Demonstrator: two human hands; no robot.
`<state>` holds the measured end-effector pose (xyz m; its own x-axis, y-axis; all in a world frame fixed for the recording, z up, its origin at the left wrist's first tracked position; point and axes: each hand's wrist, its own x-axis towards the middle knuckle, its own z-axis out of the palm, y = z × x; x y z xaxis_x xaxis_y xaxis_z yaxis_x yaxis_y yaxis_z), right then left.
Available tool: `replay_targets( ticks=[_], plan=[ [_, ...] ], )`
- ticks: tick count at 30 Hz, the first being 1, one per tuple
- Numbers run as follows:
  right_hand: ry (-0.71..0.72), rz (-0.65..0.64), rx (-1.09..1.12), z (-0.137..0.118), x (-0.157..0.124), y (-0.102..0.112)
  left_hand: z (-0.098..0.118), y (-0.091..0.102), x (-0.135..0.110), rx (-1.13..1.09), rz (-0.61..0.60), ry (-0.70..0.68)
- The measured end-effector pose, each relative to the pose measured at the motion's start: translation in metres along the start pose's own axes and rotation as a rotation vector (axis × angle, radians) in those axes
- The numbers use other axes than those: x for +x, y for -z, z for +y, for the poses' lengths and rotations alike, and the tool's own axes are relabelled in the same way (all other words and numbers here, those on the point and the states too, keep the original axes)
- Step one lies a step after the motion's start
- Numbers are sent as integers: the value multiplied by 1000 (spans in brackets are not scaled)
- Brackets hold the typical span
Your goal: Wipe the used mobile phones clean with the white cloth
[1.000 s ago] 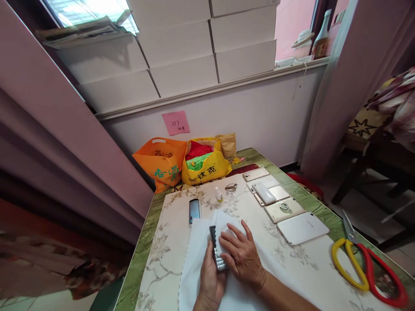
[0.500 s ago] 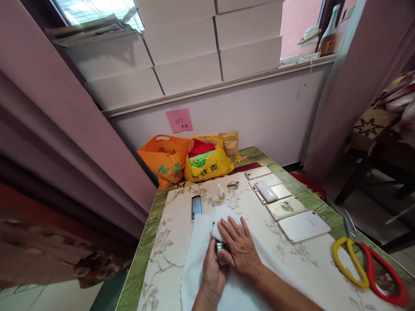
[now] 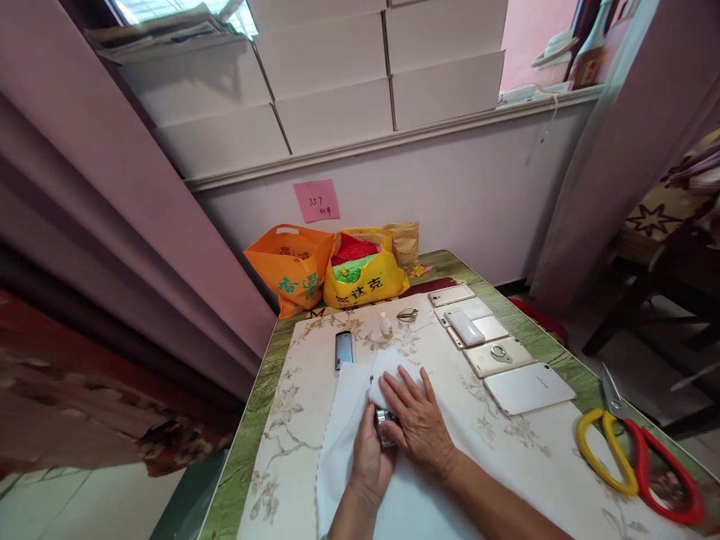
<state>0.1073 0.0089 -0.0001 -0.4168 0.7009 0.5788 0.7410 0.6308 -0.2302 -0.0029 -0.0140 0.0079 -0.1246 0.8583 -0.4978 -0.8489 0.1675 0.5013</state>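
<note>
My left hand (image 3: 368,457) is closed round a small keypad phone (image 3: 385,429) held on its edge over a white cloth (image 3: 343,442) spread on the table. My right hand (image 3: 415,420) lies on top of the phone with its fingers stretched out, pressing a fold of the cloth against the phone's upper end. Most of the phone is hidden under the cloth and my fingers.
A dark phone (image 3: 343,349), a small bottle (image 3: 385,325) and a metal ring lie beyond the cloth. Several pale phones (image 3: 529,386) lie in a row at the right. Yellow and red scissors (image 3: 635,457) rest near the right edge. Orange bag (image 3: 289,270) and yellow bag (image 3: 365,281) stand at the far end.
My right hand has pushed the cloth up over the phone's upper end, covering the keypad that showed before. My view has tilted slightly down and left.
</note>
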Motion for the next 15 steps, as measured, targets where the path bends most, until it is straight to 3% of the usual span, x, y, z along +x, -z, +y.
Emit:
replay_targets(
  ticks=[3,6,9,13,15],
  plan=[
    [-108,51,-37,2,-2,-5,1,-3,0,0,0,35],
    [-123,97,-5,2,-5,-1,1,-4,-1,0,16,41],
    [-12,92,47,1,-7,6,0,-1,-1,-7,-19,32],
    [185,-26,103,1,-7,9,-5,7,1,-9,-89,-18],
    [182,-65,85,0,-6,6,-7,10,2,-3,-107,-46]
  ],
)
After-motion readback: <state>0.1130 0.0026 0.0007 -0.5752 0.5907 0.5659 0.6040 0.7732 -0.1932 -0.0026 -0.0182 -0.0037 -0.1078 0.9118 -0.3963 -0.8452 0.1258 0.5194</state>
